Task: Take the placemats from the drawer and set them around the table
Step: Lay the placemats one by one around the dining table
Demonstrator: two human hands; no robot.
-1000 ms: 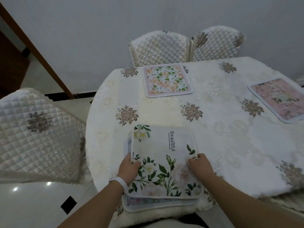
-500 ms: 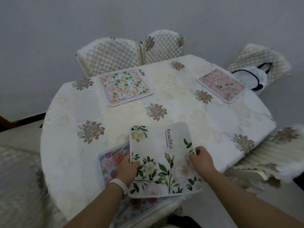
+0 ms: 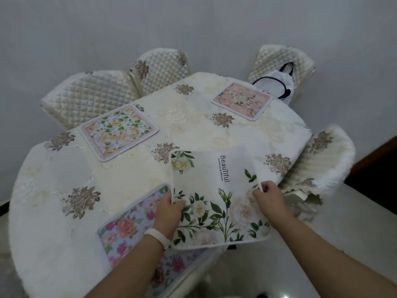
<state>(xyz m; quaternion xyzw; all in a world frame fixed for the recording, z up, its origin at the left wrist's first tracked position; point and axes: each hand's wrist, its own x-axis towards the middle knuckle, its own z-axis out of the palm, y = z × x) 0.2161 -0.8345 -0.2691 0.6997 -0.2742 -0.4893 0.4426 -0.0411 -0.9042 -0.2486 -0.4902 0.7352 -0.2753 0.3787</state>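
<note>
Left hand (image 3: pixel 168 214) and right hand (image 3: pixel 269 197) pinch white placemat (image 3: pixel 211 186), partly hiding blue placemat (image 3: pixel 126 225).

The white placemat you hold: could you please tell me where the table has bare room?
Bare cloth: right edge, between pink placemat and fringed chair; left edge, between green-leaf placemat and blue floral placemat. Near edge is crowded under the white placemat.

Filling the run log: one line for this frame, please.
phase: placing | left hand: grips white placemat left edge | right hand: pinches its right edge | laid: green-leaf mat, pink mat, blue rose mat
</note>
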